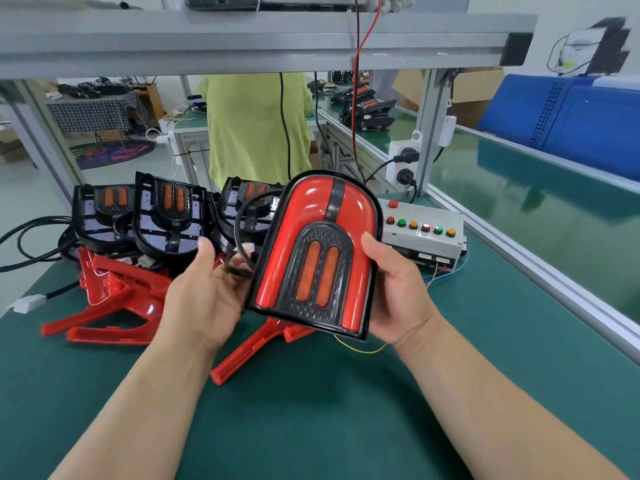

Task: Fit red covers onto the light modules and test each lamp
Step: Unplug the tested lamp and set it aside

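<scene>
As grip (pixel 398 296) clasps lamp (pixel 313 258), fingers likely behind

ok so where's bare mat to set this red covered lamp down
Bare green mat lies between the forearms and right of the right hand, up to the aluminium rail. Crowded: back left, black uncovered modules and loose red plastic covers; behind the red-covered lamp, the grey button box.

"What kind of place is this?"

"A factory assembly shop. There's a green-matted workbench (pixel 311 427) under an aluminium frame (pixel 242 46), and a test box (pixel 422 233) with coloured buttons right of centre."

"Anything else?"

"Parts in batches. Black light modules (pixel 166 216) and loose red covers (pixel 114 299) are heaped at left. More are stacked on a second bench (pixel 367 105), upper middle, near another worker (pixel 256 133)."
</scene>
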A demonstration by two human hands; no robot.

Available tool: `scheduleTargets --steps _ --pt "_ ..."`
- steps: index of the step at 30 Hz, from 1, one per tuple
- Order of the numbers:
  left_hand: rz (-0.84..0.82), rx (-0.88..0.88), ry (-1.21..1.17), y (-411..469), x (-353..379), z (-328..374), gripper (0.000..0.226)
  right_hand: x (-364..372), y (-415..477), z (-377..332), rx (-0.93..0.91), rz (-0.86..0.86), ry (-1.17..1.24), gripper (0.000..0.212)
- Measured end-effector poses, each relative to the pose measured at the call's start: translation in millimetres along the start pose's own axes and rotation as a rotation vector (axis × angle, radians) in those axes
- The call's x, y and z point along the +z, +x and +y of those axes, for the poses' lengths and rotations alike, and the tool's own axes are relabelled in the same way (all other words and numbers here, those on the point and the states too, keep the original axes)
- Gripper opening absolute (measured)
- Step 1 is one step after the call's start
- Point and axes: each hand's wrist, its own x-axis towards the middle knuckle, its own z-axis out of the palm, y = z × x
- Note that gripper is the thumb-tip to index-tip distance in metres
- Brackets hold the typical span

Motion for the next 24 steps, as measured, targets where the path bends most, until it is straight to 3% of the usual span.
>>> scheduleTargets --steps 3,9,17,24 --pt "0.023 -0.024 0.043 7 -3 4 0.027 -1 -1 -2 0.02 -0.051 0.021 0.063" --pt "-0.136 0.043 0.324 -2 -1 3 0.03 -6 -4 -1 0.121 -0.051 -0.04 0.048" --pt "-0.301 0.072 0.333 -12 7 -12 0.023 -8 1 6 0.227 0.161 -0.202 0.042" --pt "-0.271 0.043 0.237 -12 6 -17 0.015 -9 1 10 0.223 0.132 -0.124 0.045"
